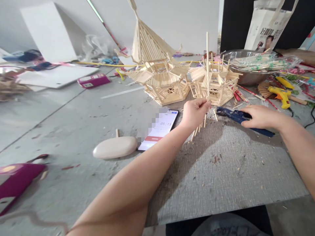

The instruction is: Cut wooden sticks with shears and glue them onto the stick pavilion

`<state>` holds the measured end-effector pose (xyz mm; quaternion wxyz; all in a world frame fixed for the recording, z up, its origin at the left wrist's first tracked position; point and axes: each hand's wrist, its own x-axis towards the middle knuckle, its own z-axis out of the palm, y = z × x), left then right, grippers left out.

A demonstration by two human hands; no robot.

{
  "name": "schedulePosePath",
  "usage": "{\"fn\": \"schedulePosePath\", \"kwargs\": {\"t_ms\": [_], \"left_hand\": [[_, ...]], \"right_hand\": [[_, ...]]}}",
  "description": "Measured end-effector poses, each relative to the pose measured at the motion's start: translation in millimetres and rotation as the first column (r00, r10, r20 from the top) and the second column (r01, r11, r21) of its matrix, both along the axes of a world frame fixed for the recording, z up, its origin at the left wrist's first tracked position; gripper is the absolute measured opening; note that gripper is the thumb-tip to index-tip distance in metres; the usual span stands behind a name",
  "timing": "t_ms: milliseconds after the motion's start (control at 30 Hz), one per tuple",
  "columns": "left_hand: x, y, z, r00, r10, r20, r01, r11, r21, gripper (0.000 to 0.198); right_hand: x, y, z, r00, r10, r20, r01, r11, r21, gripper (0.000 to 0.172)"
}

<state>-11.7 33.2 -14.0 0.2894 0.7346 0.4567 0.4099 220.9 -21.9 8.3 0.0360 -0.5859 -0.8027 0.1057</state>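
Note:
My left hand (197, 111) pinches a thin wooden stick (207, 65), which stands upright above the grey board (221, 180). Several short cut sticks (197, 131) lie in a row just below that hand. To the right, my right hand (254, 117) is closed around the handles of a dark blue cutting tool (231, 115), whose head points left toward the stick. Behind my hands stand two open wooden stick structures: one (167, 88) at the left and another (216, 87) at the right. A peaked stick roof (152, 42) rises above the left one.
A phone (159, 129) showing a timer and a pale oval case (115, 147) lie left of my left arm. At the right are a metal bowl (253, 77) with bagged sticks and a yellow glue gun (283, 95). Purple packages (93, 81) lie at the left.

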Motion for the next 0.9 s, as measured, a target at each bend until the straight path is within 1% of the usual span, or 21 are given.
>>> {"fn": "schedulePosePath", "kwargs": {"t_ms": [33, 67, 100, 133, 200, 233, 267, 300, 333, 367, 400, 467, 533, 600, 667, 733, 767, 833, 867, 900], "left_hand": [[0, 0, 0.1, 0.999, 0.003, 0.035, -0.002, 1.000, -0.020, 0.022], [0, 1, 0.1, 0.997, 0.005, 0.074, -0.002, 0.999, -0.045, 0.023], [1, 1, -0.1, 0.993, 0.003, 0.119, 0.006, 0.997, -0.074, 0.023], [2, 1, -0.3, 0.985, -0.005, 0.174, 0.023, 0.994, -0.107, 0.022], [4, -1, -0.5, 0.956, -0.037, 0.292, 0.091, 0.981, -0.174, 0.020], [5, -2, -0.4, 0.937, -0.056, 0.346, 0.133, 0.970, -0.203, 0.020], [6, -3, -0.1, 0.918, -0.069, 0.389, 0.169, 0.959, -0.228, 0.019], [7, -5, 0.3, 0.904, -0.077, 0.420, 0.197, 0.948, -0.249, 0.020], [8, -6, 0.8, 0.894, -0.082, 0.440, 0.218, 0.938, -0.269, 0.020], [9, -7, 1.3, 0.887, -0.083, 0.455, 0.235, 0.928, -0.288, 0.019], [10, -8, 1.8, 0.880, -0.082, 0.469, 0.249, 0.919, -0.307, 0.019], [11, -10, 2.6, 0.867, -0.085, 0.491, 0.283, 0.895, -0.344, 0.018], [11, -11, 3.0, 0.859, -0.097, 0.502, 0.315, 0.874, -0.371, 0.018], [12, -12, 3.4, 0.855, -0.112, 0.507, 0.337, 0.863, -0.377, 0.019], [13, -15, 3.7, 0.857, -0.133, 0.498, 0.347, 0.863, -0.368, 0.018], [14, -17, 3.6, 0.871, -0.158, 0.465, 0.343, 0.874, -0.345, 0.016], [14, -18, 3.4, 0.880, -0.173, 0.441, 0.340, 0.879, -0.333, 0.015], [15, -21, 2.4, 0.890, -0.232, 0.394, 0.370, 0.871, -0.323, 0.014], [15, -21, 1.7, 0.884, -0.278, 0.377, 0.410, 0.849, -0.333, 0.015], [15, -22, 0.9, 0.869, -0.332, 0.366, 0.460, 0.814, -0.355, 0.015]], "right_hand": [[3, 0, 4.1, 0.993, -0.015, -0.117, 0.012, 0.999, -0.031, 0.030], [5, 0, 7.8, 0.966, -0.042, -0.254, 0.021, 0.996, -0.084, 0.033], [5, -1, 11.0, 0.912, -0.081, -0.402, 0.022, 0.989, -0.148, 0.036], [4, -3, 13.5, 0.828, -0.131, -0.546, 0.013, 0.977, -0.214, 0.039], [-2, -8, 17.1, 0.604, -0.226, -0.764, -0.023, 0.954, -0.300, 0.045], [-7, -10, 18.5, 0.493, -0.254, -0.832, -0.039, 0.949, -0.313, 0.048], [-11, -13, 19.9, 0.402, -0.270, -0.875, -0.050, 0.948, -0.316, 0.050], [-16, -14, 21.2, 0.336, -0.287, -0.897, -0.055, 0.945, -0.323, 0.051], [-21, -15, 22.5, 0.295, -0.307, -0.905, -0.056, 0.940, -0.338, 0.052], [-24, -15, 23.7, 0.278, -0.330, -0.902, -0.054, 0.932, -0.357, 0.052], [-26, -15, 24.5, 0.283, -0.351, -0.893, -0.049, 0.924, -0.378, 0.053], [-28, -13, 24.3, 0.317, -0.364, -0.876, -0.015, 0.921, -0.388, 0.055], [-27, -10, 21.1, 0.341, -0.334, -0.878, 0.041, 0.939, -0.341, 0.056], [-25, -7, 15.0, 0.342, -0.285, -0.896, 0.103, 0.959, -0.266, 0.055], [-25, -4, 6.9, 0.348, -0.245, -0.905, 0.166, 0.966, -0.197, 0.053], [-26, -1, -2.5, 0.357, -0.216, -0.909, 0.221, 0.965, -0.142, 0.048], [-28, 1, -7.2, 0.346, -0.197, -0.917, 0.238, 0.964, -0.117, 0.044], [-32, 3, -15.9, 0.271, -0.149, -0.951, 0.257, 0.963, -0.077, 0.034], [-34, 3, -19.5, 0.218, -0.121, -0.968, 0.255, 0.965, -0.063, 0.030], [-36, 4, -22.4, 0.164, -0.095, -0.982, 0.248, 0.967, -0.052, 0.026]]}}
